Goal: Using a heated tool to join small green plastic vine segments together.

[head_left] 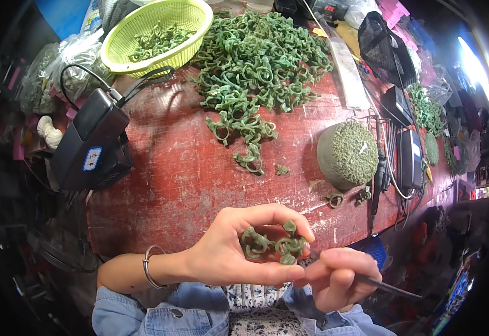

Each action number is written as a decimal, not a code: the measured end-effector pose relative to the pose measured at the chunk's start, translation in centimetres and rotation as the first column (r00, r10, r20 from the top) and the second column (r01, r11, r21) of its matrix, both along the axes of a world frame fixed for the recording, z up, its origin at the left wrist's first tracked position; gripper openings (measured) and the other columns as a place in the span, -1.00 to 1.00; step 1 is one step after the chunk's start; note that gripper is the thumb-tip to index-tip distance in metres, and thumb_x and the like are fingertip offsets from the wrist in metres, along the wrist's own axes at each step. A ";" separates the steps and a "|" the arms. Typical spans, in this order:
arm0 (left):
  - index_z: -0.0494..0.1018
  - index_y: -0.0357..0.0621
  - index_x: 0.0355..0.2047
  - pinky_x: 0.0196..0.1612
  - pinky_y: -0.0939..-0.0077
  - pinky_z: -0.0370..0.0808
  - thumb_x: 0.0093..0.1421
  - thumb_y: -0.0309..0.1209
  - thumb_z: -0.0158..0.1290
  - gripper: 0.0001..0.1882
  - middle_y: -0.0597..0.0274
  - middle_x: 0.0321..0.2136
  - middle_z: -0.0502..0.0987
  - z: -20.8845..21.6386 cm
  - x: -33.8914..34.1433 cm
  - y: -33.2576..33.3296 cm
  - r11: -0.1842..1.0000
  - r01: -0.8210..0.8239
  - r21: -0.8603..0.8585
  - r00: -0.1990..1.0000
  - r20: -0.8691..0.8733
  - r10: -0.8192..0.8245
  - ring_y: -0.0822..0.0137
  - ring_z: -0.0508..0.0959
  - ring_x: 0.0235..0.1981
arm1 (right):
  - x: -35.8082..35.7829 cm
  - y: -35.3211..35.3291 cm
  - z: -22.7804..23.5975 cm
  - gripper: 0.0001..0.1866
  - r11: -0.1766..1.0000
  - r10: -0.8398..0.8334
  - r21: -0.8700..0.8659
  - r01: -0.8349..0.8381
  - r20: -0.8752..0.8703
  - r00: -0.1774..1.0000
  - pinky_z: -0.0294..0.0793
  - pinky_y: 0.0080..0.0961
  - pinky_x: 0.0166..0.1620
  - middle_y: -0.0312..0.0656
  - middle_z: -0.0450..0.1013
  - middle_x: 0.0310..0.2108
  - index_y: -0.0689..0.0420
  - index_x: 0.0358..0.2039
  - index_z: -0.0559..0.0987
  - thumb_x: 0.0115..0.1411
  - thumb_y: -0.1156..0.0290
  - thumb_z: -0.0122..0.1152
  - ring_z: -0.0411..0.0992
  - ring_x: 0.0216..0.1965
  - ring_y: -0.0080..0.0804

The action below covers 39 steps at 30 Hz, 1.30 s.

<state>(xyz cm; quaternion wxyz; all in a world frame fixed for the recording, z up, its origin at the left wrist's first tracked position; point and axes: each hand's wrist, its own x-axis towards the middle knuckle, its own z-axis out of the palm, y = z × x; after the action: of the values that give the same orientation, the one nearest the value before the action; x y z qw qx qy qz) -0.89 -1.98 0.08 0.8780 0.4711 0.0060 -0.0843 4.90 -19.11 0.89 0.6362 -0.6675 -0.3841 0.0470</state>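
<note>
My left hand, with a bangle on its wrist, curls around green wax ring pieces close to me, above the table's near edge. One piece shows between thumb and fingers, and another green ring rests against the palm. My right hand pinches a slim dark metal hand tool. Its shaft sticks out to the lower right. The working tip is by the left fingertips, mostly hidden by the fingers, so contact with the wax cannot be made out.
A big heap of green wax rings covers the far middle of the red table. A yellow-green basket stands back left, near a black device. At right are a tub of green shavings, two loose ring pieces, and cables.
</note>
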 end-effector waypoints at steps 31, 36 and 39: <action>0.32 -0.50 -0.08 -0.28 0.51 0.50 0.00 -0.68 0.01 -0.59 -0.03 -0.22 0.46 0.4 0.1 -0.7 1.000 -0.011 0.004 0.995 0.101 0.010 0.35 0.53 -0.32 | 1.0 -0.5 -0.5 -0.62 0.967 0.200 0.171 -0.191 -0.040 0.979 0.35 -0.60 -0.75 -0.13 0.32 -0.82 0.34 -0.26 0.26 0.32 0.18 -0.21 0.32 -0.81 -0.49; 0.33 -0.53 -0.08 -0.31 0.48 0.53 -0.02 -0.72 -0.03 -0.58 -0.04 -0.25 0.48 0.6 0.3 -0.1 0.995 0.099 0.001 0.991 0.087 -0.099 0.31 0.56 -0.35 | -0.2 -1.3 -0.4 -0.64 0.994 0.010 0.101 0.032 -0.390 0.921 0.45 -0.56 -0.63 -0.14 0.45 -0.72 0.30 -0.28 0.48 0.26 0.19 -0.02 0.45 -0.70 -0.43; 0.34 -0.52 -0.07 -0.33 0.51 0.53 -0.01 -0.72 -0.05 -0.59 -0.04 -0.26 0.48 0.5 0.3 -0.3 0.997 0.075 0.008 0.991 0.108 -0.075 0.30 0.57 -0.35 | 0.3 -1.2 -0.4 -0.62 0.997 0.072 0.025 -0.068 -0.177 0.982 0.38 -0.57 -0.72 -0.19 0.28 -0.85 0.33 -0.25 0.26 0.32 0.19 -0.24 0.29 -0.83 -0.47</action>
<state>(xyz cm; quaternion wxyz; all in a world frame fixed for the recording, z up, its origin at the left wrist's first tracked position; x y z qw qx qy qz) -0.60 -2.30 0.55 0.8724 0.4764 -0.0594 -0.0914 5.24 -20.31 0.53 0.6721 -0.6407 -0.3495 0.1250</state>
